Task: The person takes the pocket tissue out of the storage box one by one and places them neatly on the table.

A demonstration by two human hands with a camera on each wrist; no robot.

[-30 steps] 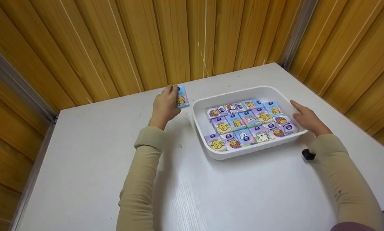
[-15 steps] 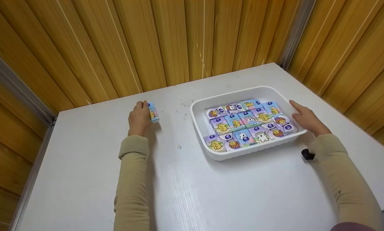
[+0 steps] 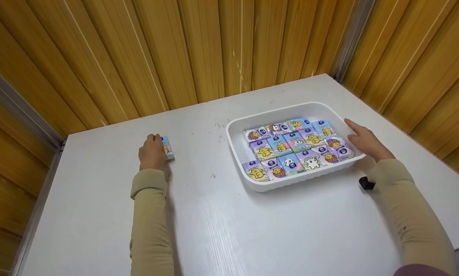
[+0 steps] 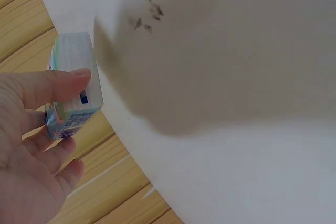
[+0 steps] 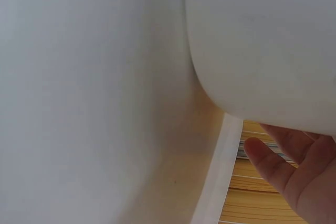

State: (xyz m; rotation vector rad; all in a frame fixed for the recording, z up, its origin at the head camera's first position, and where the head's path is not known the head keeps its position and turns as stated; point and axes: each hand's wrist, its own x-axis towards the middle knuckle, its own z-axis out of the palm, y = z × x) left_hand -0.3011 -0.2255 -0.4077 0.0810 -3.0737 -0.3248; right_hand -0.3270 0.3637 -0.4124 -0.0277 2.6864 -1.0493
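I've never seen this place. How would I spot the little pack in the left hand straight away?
On the white table, find the white tray of printed packs, then look left of it in the head view to the person's left hand. The blue-and-pink pack is gripped there, the only pack in view outside the tray.

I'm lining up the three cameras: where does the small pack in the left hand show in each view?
Head: the small pack is left of centre, beside the left hand.
Left wrist: at the left, slightly above mid-height.
Right wrist: not in it.
Shared landmark: the wood-patterned wall, across the top in head, left side in left wrist, lower right in right wrist.
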